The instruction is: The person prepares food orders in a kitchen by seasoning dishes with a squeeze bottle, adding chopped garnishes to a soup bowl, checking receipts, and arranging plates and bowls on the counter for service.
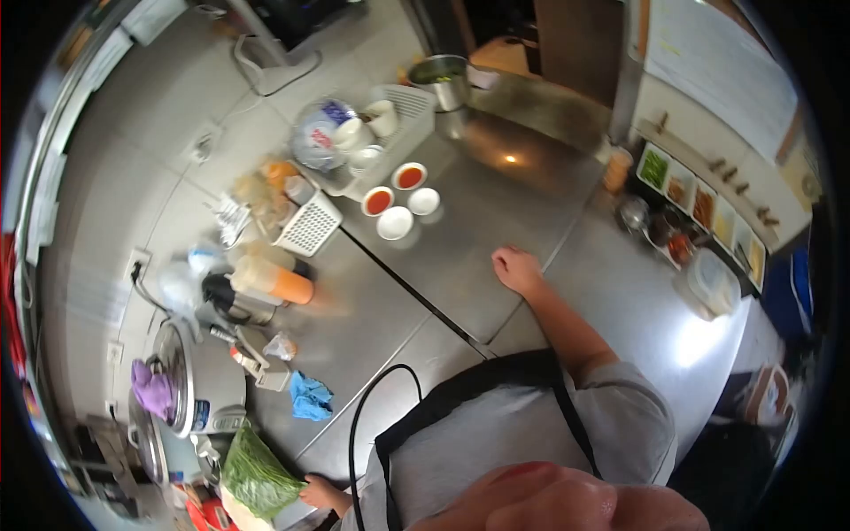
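At the lower left, my left hand is closed at the edge of a clear bag of leafy greens. The tips of its fingers are hard to make out. My right hand rests on the steel worktop with its fingers curled in, nothing visible in them. Up and left of it are two small bowls of red sauce and two white bowls, the latter pair showing no sauce.
White baskets and a rack with cups line the wall. Squeeze bottles, a blue cloth and a large pot stand left. A metal pot is at the back; topping trays and a clear tub sit right.
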`<action>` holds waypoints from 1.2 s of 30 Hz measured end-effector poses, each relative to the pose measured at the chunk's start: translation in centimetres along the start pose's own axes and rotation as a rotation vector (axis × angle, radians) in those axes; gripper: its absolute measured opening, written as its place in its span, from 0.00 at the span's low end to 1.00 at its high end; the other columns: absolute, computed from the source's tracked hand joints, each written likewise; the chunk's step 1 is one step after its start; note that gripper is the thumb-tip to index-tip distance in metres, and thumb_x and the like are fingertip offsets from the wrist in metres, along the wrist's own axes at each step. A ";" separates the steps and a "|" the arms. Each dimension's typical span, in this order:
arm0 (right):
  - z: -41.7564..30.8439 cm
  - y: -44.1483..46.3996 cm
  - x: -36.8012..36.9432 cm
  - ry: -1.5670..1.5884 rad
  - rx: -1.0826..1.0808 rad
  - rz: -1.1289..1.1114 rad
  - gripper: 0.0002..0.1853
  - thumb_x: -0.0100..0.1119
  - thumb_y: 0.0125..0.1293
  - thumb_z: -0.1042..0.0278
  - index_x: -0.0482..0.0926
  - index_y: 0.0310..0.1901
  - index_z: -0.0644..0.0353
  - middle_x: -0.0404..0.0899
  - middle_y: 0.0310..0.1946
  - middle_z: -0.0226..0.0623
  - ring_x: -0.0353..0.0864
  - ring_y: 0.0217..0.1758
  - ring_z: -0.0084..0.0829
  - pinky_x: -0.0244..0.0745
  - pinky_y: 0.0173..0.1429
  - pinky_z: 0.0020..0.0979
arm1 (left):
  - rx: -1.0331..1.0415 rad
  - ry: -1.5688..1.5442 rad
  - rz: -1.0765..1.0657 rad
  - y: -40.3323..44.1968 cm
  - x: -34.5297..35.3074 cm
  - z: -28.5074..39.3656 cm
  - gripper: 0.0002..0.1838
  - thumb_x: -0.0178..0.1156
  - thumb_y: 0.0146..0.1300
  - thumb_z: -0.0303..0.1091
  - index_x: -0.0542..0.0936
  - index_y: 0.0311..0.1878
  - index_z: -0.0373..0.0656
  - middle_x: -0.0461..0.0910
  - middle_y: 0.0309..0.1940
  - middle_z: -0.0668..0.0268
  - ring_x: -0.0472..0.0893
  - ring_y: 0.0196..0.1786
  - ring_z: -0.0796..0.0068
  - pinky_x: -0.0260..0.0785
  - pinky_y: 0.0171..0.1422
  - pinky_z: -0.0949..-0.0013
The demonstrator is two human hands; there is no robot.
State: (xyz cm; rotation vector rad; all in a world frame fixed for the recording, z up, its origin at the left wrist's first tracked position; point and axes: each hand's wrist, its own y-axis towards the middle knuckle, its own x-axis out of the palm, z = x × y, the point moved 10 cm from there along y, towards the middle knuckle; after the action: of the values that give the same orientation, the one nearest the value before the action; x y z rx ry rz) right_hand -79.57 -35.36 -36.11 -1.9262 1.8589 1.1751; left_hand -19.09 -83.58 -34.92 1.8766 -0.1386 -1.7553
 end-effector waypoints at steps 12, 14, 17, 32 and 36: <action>-0.5 0.0 -0.3 0.009 0.000 0.003 0.03 0.50 0.48 0.67 0.73 0.26 0.52 0.74 0.26 0.32 0.74 0.29 0.37 0.69 0.33 0.35 | -0.013 -0.104 0.015 0.1 -0.2 -0.3 0.23 0.48 0.46 0.50 0.68 0.32 0.35 0.69 0.32 0.55 0.71 0.38 0.56 0.63 0.39 0.55; -0.4 0.0 -0.2 0.006 0.002 0.003 0.03 0.51 0.48 0.68 0.73 0.26 0.52 0.74 0.26 0.32 0.74 0.29 0.37 0.69 0.33 0.34 | -0.008 -0.115 0.015 0.1 -0.1 -0.3 0.23 0.49 0.46 0.50 0.68 0.31 0.35 0.69 0.32 0.55 0.71 0.38 0.56 0.63 0.39 0.54; -0.6 0.0 -0.3 -0.006 -0.007 0.010 0.03 0.51 0.48 0.68 0.73 0.26 0.52 0.74 0.26 0.32 0.74 0.29 0.37 0.70 0.33 0.34 | -0.018 -0.126 0.036 0.1 0.1 -0.5 0.22 0.49 0.46 0.49 0.68 0.31 0.35 0.69 0.31 0.55 0.71 0.38 0.55 0.62 0.39 0.54; -0.5 0.1 -0.1 -0.010 0.018 -0.036 0.04 0.50 0.49 0.67 0.73 0.27 0.52 0.74 0.28 0.33 0.74 0.30 0.37 0.69 0.34 0.35 | -0.048 -0.112 0.000 0.1 0.1 -0.5 0.23 0.49 0.46 0.50 0.68 0.33 0.35 0.69 0.35 0.55 0.70 0.41 0.57 0.61 0.43 0.55; -0.6 0.1 -0.2 -0.010 0.029 -0.042 0.04 0.50 0.49 0.67 0.73 0.27 0.52 0.74 0.28 0.33 0.74 0.30 0.37 0.69 0.34 0.34 | -0.055 -0.106 -0.014 0.1 0.2 -0.5 0.23 0.49 0.46 0.50 0.68 0.33 0.35 0.69 0.35 0.56 0.70 0.42 0.57 0.61 0.43 0.55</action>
State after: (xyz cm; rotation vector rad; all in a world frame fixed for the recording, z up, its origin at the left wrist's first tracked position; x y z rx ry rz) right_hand -79.43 -35.61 -35.56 -1.9308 1.8110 1.1373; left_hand -18.54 -83.57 -35.02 1.7496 -0.1161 -1.8500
